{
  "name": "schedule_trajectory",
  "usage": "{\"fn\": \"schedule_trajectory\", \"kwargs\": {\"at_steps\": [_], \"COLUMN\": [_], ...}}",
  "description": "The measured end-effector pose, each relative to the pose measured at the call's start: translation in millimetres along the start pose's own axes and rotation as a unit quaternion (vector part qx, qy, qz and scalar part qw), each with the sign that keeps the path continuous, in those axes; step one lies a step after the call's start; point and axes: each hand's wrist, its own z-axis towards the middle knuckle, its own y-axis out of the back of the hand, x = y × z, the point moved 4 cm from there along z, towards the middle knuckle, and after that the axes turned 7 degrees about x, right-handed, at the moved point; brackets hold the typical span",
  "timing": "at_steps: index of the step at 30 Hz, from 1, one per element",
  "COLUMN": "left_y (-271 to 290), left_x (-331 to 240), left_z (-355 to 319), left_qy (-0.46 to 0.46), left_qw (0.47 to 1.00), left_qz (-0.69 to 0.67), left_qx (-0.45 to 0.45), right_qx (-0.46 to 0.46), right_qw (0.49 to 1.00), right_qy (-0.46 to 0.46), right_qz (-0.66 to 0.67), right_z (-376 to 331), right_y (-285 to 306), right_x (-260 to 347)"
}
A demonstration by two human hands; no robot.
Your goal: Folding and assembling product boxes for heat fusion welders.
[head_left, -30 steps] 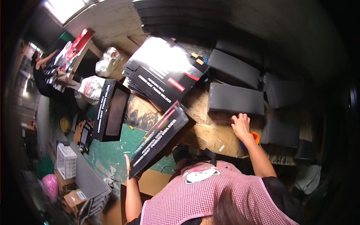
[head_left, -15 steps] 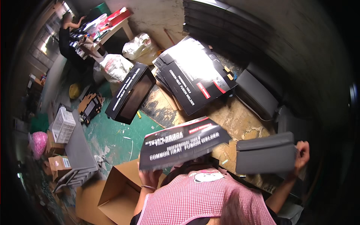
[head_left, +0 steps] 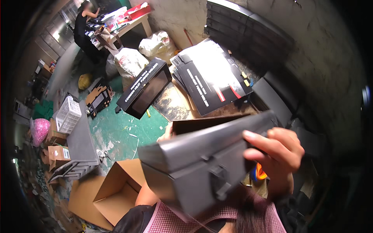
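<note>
Right hand (head_left: 280, 150): fingers partly curled, gripping the grey case (head_left: 194, 165), raised tilted before the open carton (head_left: 194, 125). Left hand (head_left: 166, 133): mostly hidden, at the carton's left edge; finger opening cannot be determined.

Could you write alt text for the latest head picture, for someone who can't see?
A person's right grip holds a dark grey lidded case before an open black carton, the left grip mostly hidden near its edge. Beyond are stacked black cartons and white sacks.
</note>
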Motion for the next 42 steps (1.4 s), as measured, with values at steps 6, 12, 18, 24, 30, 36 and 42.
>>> {"fn": "schedule_trajectory", "kwargs": {"at_steps": [6, 12, 18, 24, 30, 36, 42], "left_y": [23.0, 22.0, 34.4, 12.6, -3.8, 17.7, -0.9], "left_x": [-39.0, -80.8, -107.0, -134.4, -81.5, -153.5, -163.9], "left_z": [5.6, 2.5, 2.5, 6.8, -6.2, 50.4, 43.0], "left_qy": [-0.096, 0.071, 0.025, -0.024, 0.036, -0.059, 0.105], "left_qw": [0.974, 0.980, 0.990, 0.982, 0.988, 0.998, 0.946], "left_qz": [0.172, -0.122, -0.049, -0.158, -0.140, -0.012, -0.281], "left_qx": [0.108, 0.141, 0.131, 0.103, 0.056, -0.026, 0.127], "right_qx": [0.100, 0.186, 0.057, -0.044, -0.042, -0.043, 0.145], "right_qw": [0.995, 0.977, 0.973, 0.908, 0.861, 0.861, 0.908], "right_qy": [-0.021, -0.082, -0.223, -0.388, -0.489, -0.488, -0.362], "right_qz": [-0.006, -0.072, -0.027, -0.150, -0.135, -0.140, -0.157], "right_z": [-13.4, -93.2, -116.6, -215.1, -264.5, -268.4, -247.3], "right_y": [-70.3, -150.3, -101.9, -42.3, -55.4, -88.4, -111.4], "right_x": [-48.7, -78.2, -74.8, -81.4, -94.1, -102.2, -84.2]}}
